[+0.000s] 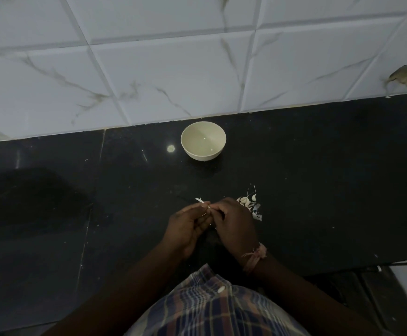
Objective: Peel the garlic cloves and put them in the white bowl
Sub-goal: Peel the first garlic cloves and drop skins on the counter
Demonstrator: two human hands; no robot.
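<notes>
Both forearms are extended forward and the hands are brought together. The left hand (190,227) is curled, palm turned inward; the right hand (237,225) is curled, knuckles up, its fingers (218,206) met by the left's.

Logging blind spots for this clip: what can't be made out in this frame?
- Garlic clove, head view: mostly hidden by both hands' fingers; how far it is peeled is unclear.
- Garlic pile: partly behind the right hand, too small to count.
- White bowl: looks empty; dim light.
</notes>
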